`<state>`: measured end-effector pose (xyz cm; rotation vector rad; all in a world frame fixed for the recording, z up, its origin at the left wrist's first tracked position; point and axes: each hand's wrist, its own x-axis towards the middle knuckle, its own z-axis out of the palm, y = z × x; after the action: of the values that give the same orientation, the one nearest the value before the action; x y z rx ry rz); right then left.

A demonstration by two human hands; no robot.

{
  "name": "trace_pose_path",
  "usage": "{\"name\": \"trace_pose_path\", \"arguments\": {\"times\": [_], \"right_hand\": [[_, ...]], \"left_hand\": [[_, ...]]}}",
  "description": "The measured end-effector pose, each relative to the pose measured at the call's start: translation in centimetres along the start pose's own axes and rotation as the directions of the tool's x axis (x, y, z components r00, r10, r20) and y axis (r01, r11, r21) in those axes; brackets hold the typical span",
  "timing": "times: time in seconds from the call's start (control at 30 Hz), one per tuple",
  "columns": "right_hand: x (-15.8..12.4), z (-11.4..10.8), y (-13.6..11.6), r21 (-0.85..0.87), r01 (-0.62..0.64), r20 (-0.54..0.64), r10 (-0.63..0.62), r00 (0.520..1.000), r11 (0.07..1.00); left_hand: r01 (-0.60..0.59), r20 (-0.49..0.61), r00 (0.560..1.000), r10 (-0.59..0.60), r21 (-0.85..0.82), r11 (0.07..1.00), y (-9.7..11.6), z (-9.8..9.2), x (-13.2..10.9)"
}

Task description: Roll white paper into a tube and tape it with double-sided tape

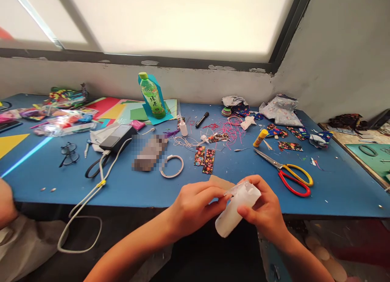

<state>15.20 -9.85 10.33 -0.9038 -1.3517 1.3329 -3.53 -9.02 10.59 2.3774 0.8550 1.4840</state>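
Observation:
Near the table's front edge, both hands are on a white paper-like roll (233, 218), held tilted above my lap. Its upper end looks crumpled, with something clear and shiny along the rim. My right hand (269, 213) wraps round the roll from the right, thumb across its front. From the left, my left hand (195, 207) pinches at the upper rim; what lies between those fingertips is partly hidden. Just behind the hands is a flat brown piece of cardboard (219, 180). Scissors (283, 166) with red and yellow handles lie to the right, blades apart.
Beyond the hands lie floral fabric strips (209, 161), a white ring (164, 173), a glue stick (260, 138), a small white bottle (183, 128) and pink cords (234, 130). A green bottle (152, 97) stands at the back. A cable (76, 205) hangs over the edge near another person's arm (6, 203).

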Motion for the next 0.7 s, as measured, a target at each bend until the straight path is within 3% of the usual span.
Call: {"name": "trace_pose_path", "arguments": {"times": [0.7], "right_hand": [[-0.37, -0.14, -0.44, -0.112, 0.045, 0.005, -0.045, 0.999, 0.993]], "left_hand": [[-0.004, 0.042, 0.999, 0.004, 0.004, 1.0, 0.7, -0.64, 0.14]]}}
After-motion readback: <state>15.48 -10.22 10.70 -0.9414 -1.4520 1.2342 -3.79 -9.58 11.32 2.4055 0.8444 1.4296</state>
